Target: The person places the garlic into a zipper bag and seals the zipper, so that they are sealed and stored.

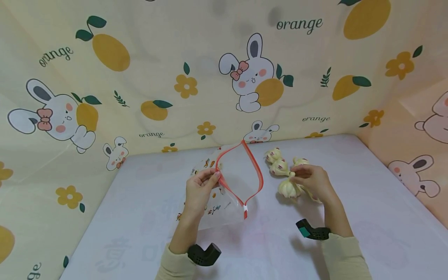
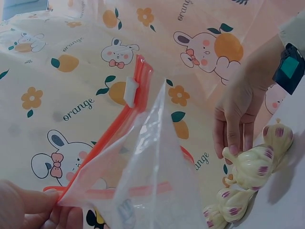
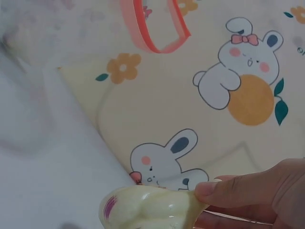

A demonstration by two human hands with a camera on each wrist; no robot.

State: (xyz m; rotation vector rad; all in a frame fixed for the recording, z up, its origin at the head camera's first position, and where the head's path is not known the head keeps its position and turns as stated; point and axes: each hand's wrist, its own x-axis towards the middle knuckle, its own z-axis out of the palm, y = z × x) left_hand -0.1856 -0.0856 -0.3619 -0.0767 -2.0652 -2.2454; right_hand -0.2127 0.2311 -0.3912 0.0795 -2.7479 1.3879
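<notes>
A clear bag (image 1: 224,208) with small printed figures and a red zip edge stands with its mouth spread apart. My left hand (image 1: 202,188) pinches the red edge on the bag's left side. In the left wrist view the white slider (image 2: 130,92) sits on the red strip. To the right of the bag, my right hand (image 1: 314,182) pinches the stem of a garlic bulb (image 1: 289,188). The right wrist view shows that bulb (image 3: 150,208) below the thumb and fingertips. More garlic bulbs (image 1: 279,167) lie close behind it, partly hidden by the hand.
A white table surface (image 1: 140,210) spreads under both arms. Behind it and at the sides hangs a yellow cloth (image 1: 203,35) printed with rabbits and oranges. Each wrist wears a black device.
</notes>
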